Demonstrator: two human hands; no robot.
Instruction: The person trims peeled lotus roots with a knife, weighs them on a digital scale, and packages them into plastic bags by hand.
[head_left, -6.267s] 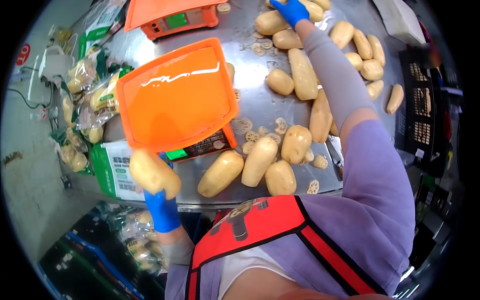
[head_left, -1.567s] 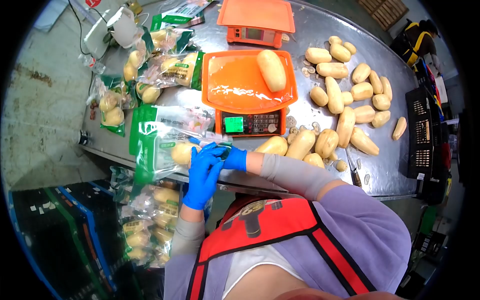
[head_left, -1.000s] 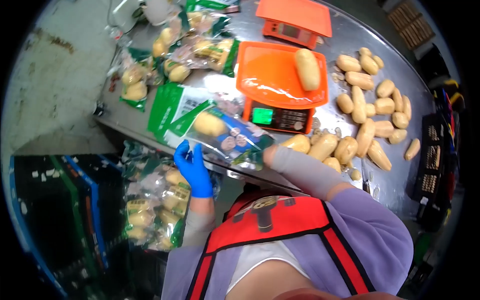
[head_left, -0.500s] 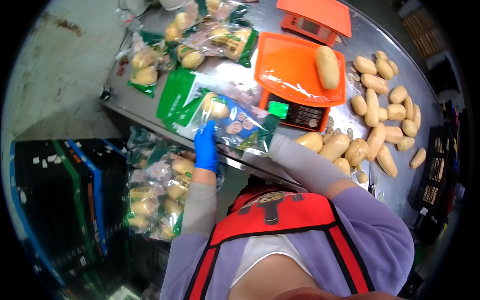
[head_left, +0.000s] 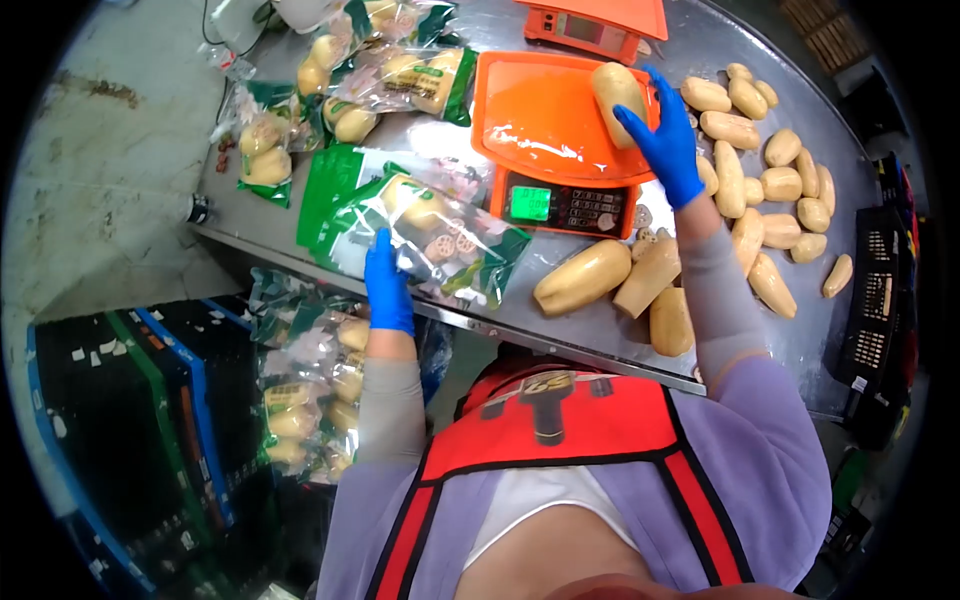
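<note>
My right hand [head_left: 668, 140], in a blue glove, has its thumb and fingers spread around the lower right side of a peeled lotus root piece [head_left: 612, 88] on the orange scale pan [head_left: 530, 130]. A green display [head_left: 530, 203] glows below that pan. My left hand [head_left: 388, 285], also gloved in blue, is at the lower edge of a clear and green bag [head_left: 470, 250] with pale root pieces inside; its fingertips are partly hidden, and whether they pinch the plastic is unclear. More green packaging [head_left: 325, 190] lies under the bag.
Many loose root pieces [head_left: 780, 183] lie to the right, several [head_left: 585, 278] by the front edge. Filled bags [head_left: 410, 80] are at the upper left, others [head_left: 300, 400] below the table. A second orange scale [head_left: 590, 25] stands behind; a black crate [head_left: 870, 310] is at the right.
My right hand has come out of the bag and moved up right to the root piece on the pan. The bag lies flatter, with my left hand still at its lower edge.
</note>
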